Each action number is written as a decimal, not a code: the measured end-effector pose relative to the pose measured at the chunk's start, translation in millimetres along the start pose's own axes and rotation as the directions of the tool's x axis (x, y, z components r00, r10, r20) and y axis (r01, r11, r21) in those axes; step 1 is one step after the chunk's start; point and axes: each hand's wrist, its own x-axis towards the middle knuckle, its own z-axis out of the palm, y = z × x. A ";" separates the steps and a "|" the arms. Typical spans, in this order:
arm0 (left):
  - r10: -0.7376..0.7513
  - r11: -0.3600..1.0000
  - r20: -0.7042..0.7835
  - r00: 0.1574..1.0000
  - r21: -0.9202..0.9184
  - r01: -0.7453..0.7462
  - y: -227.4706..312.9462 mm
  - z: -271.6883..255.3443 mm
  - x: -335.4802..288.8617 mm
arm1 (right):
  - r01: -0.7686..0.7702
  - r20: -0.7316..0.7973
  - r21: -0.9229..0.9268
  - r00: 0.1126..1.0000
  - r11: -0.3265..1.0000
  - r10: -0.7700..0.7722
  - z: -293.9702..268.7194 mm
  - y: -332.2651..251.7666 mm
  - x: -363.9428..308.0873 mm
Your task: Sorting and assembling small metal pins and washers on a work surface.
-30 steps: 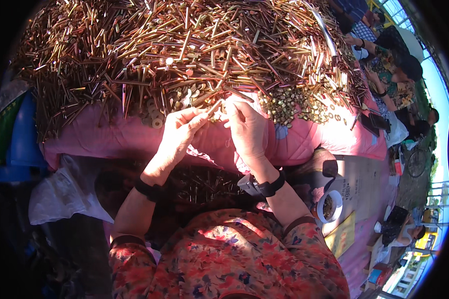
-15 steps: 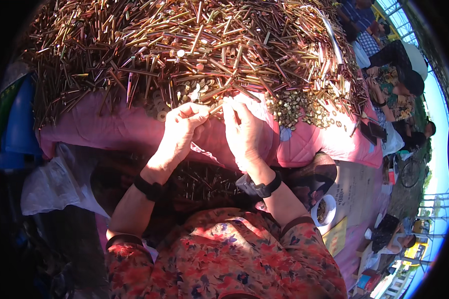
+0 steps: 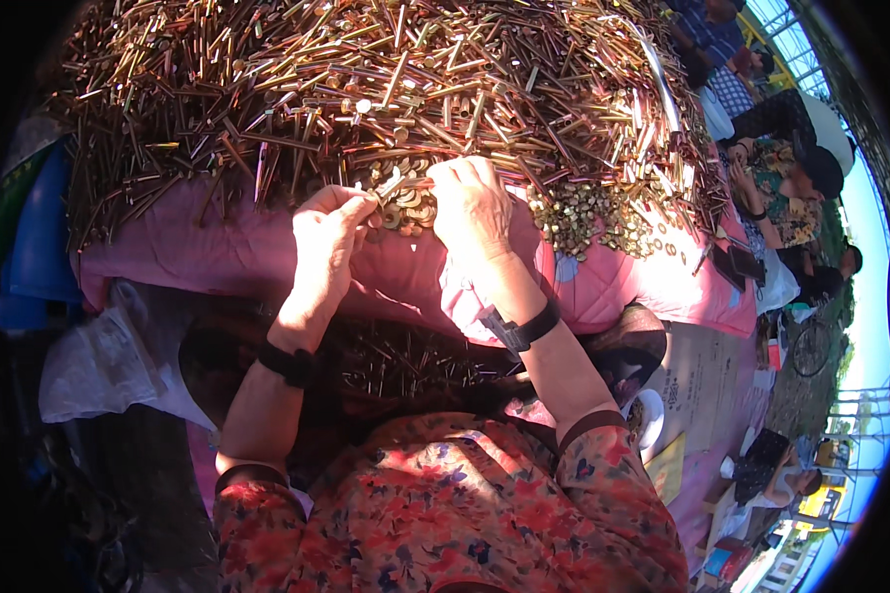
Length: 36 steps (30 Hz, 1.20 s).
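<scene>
A large heap of long, thin, coppery metal bolts or rods (image 3: 297,89) covers the far part of a pink padded cloth (image 3: 198,237). My left hand (image 3: 324,237) is at the heap's near edge, thumb and fingertips pinched together; whatever is in the pinch is too small to tell. To its right lie flat ring-shaped washers (image 3: 412,210) in a loose pile. My right hand (image 3: 473,212) reaches past them, fingers curled down at the edge of the heap, and its fingertips are partly hidden. Small brassy nuts (image 3: 588,217) lie in a pile to the right of that hand.
A plastic bag (image 3: 99,361) hangs at the left, by a blue container (image 3: 44,237). More rods (image 3: 405,361) lie in shadow below the cloth. A white bowl (image 3: 651,420) stands near my right arm. Other people (image 3: 791,188) sit along the right.
My hands were close together at a thin metal piece and have moved apart. The left has gone left, the right slightly up onto the heap's edge. More washers show between them.
</scene>
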 end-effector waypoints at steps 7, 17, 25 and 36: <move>0.112 0.981 0.121 0.986 0.145 -0.129 0.4 2.1 3.3 | -0.024 -0.066 0.087 0.997 0.996 0.030 -26.7 -2.4 -11.2; 0.161 0.939 0.286 0.945 0.251 -0.236 -2.4 4.9 6.0 | 0.058 -0.007 0.204 0.998 0.977 -0.058 -47.7 -1.3 -24.9; -0.133 0.959 0.331 0.934 0.282 0.036 -4.5 14.5 -4.8 | -0.282 0.151 0.654 0.958 0.702 0.244 -37.2 1.7 -34.6; -0.046 0.998 0.206 0.977 0.043 0.038 -17.0 17.1 0.3 | -0.242 0.251 0.138 0.947 0.961 0.202 -12.7 23.9 -13.3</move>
